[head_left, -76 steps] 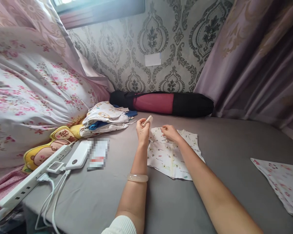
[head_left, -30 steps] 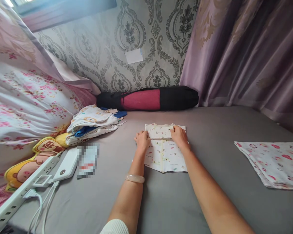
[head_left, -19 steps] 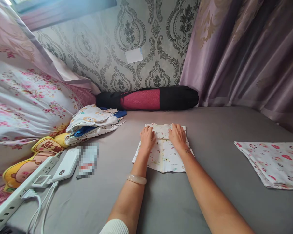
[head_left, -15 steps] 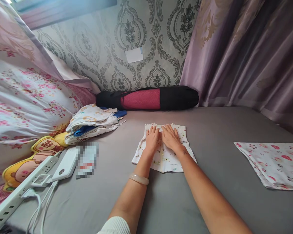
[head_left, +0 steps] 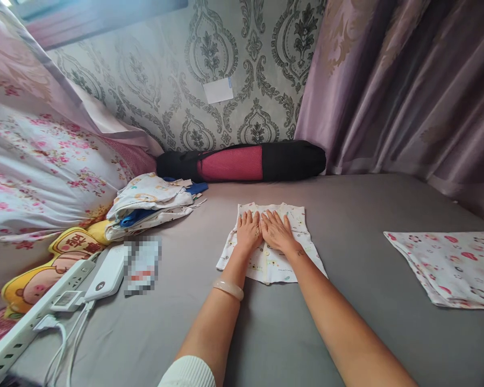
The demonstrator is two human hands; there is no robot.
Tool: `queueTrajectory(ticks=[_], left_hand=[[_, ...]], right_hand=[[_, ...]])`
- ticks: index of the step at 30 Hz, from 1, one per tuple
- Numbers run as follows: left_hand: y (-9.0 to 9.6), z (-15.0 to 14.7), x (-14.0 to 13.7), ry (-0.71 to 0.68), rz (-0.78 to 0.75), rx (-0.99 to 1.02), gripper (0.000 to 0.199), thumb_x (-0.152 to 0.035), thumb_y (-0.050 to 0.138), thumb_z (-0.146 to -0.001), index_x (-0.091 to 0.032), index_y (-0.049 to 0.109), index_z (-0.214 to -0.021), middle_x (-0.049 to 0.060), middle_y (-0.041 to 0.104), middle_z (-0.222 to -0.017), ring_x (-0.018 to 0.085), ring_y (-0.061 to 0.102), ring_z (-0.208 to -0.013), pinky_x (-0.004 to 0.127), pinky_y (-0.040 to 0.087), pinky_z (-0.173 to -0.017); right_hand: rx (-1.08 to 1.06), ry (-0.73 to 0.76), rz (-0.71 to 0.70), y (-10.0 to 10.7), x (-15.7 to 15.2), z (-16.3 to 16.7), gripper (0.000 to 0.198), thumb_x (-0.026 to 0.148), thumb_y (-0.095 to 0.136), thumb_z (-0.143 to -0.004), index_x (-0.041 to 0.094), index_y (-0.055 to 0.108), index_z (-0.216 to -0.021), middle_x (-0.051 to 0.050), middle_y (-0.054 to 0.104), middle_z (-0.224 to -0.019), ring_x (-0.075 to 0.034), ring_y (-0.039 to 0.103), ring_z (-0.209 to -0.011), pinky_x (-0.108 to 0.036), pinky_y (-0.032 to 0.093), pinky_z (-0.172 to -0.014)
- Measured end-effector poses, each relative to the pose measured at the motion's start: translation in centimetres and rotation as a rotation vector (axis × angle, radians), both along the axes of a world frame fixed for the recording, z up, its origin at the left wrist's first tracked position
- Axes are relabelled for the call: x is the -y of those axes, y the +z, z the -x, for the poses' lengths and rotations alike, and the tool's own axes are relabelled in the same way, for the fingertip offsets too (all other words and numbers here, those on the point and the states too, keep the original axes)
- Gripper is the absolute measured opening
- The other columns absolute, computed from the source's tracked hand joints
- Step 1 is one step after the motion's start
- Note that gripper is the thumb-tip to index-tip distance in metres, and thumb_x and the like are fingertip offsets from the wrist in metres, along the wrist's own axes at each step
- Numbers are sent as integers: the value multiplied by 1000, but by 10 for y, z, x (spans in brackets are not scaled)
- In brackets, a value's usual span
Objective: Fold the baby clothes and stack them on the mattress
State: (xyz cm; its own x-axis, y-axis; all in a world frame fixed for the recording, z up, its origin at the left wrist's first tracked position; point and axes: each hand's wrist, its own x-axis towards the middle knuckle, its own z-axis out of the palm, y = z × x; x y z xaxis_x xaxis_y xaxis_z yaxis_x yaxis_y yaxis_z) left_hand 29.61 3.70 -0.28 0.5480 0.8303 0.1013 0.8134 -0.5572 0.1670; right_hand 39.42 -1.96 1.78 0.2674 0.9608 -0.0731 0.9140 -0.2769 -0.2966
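Observation:
A small white printed baby shirt (head_left: 280, 267) lies spread on the grey bed sheet, its front strip running down the middle. My left hand (head_left: 249, 230) rests flat on its upper left part, fingers pointing away from me. Close beside it, my right hand (head_left: 277, 230) lies flat on the upper middle of the cloth with fingers apart. Both palms press on the fabric and hide part of its print. Neither hand grips anything. A pale bangle (head_left: 228, 290) circles my left wrist.
A folded white cloth with hearts and flowers (head_left: 454, 266) lies at the right. At the left are a pile of clothes (head_left: 151, 199), a yellow pig cushion (head_left: 36, 279), a power strip (head_left: 28, 336) and a white power bank (head_left: 107, 274). A black and red roll bag (head_left: 242, 163) lies along the wall.
My hands have shifted slightly, the right one a little left and closer to the left one, both still flat on the shirt. The view has moved a little.

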Motion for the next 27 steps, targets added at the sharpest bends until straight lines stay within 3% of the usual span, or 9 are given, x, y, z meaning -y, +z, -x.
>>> queueTrajectory(ticks=[7, 13, 19, 27], left_hand=[[21, -2, -14, -48, 31, -27, 40, -35, 31, -96, -22, 52, -127, 9, 56, -132, 25, 48, -126, 41, 38, -104], [6, -7, -28, -40, -107, -3, 53, -41, 24, -98, -15, 40, -141, 12, 36, -151, 28, 25, -143, 46, 21, -116], [-10, -5, -32, -48, -93, -43, 62, -47, 17, -97, -12, 35, -145, 17, 36, -151, 31, 28, -141, 48, 22, -115], [-5, -4, -37, -69, -17, -62, 64, -50, 16, -97, -12, 34, -145, 17, 31, -153, 30, 25, -143, 48, 21, -115]], right_hand=[[-83, -9, -12, 7, 0, -4, 58, 39, 11, -98, 20, 27, -151, -4, 19, -158, -21, 11, -146, -49, 2, -116], [16, -124, -52, -2, 1, -8, 56, 40, 14, -98, 24, 29, -150, -6, 16, -159, -25, 7, -146, -54, -1, -114], [36, -130, -66, -8, 0, -10, 55, 42, 14, -99, 26, 32, -148, -5, 23, -157, -26, 9, -145, -57, 5, -113], [31, -133, -50, -6, 0, -10, 54, 41, 15, -99, 26, 32, -148, -5, 24, -157, -26, 10, -145, -57, 5, -113]])
